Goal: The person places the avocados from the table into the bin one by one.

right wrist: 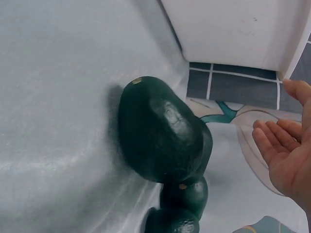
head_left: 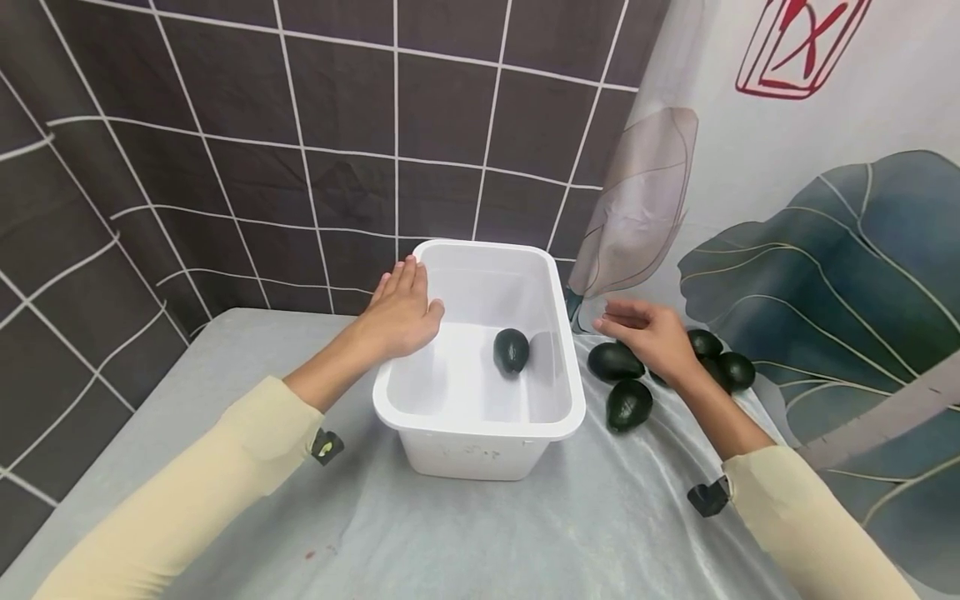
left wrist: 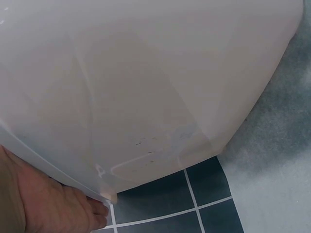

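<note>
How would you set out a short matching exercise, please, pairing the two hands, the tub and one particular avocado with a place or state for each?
Column one:
1. Left hand
2. Right hand
3. Tub
4. Lone avocado

Column two:
A. Holding nothing, beside the group of avocados
B. Inside, on the white floor of a container
C. At the left rim of a container
D. White, standing on the grey tabletop

Right pairs: 1-C, 2-A, 3-D, 4-B.
</note>
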Demonstrator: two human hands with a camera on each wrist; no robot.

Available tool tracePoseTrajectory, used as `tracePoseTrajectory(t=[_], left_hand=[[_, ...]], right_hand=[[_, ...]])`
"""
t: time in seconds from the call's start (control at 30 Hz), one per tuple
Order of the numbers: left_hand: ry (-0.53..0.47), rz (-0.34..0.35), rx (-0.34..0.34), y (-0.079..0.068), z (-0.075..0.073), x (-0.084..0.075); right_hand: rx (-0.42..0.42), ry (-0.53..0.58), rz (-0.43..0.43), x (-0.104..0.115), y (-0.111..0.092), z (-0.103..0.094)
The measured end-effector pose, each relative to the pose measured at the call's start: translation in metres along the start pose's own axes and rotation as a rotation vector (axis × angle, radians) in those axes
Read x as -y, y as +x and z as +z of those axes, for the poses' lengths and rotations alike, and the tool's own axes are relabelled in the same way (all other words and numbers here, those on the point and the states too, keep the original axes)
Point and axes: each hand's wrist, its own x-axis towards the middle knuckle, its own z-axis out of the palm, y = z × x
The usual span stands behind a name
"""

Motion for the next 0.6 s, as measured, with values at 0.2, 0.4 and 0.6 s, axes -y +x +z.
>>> tracePoseTrajectory(t=[0.2, 0.4, 0.6], left_hand=[[-0.005, 0.001, 0.001, 0.0, 0.0, 0.001], [-0.018, 0.009, -0.001, 0.0, 0.0, 0.001], [-0.019, 0.005, 0.004, -0.001, 0.0, 0.0]], right_hand=[[-0.017, -0.014, 0.002, -0.007, -0.003, -0.001], [-0.034, 0.004, 0.011, -0.014, -0.007, -0.001], [-0.033, -0.007, 0.03, -0.022, -0.009, -0.002]])
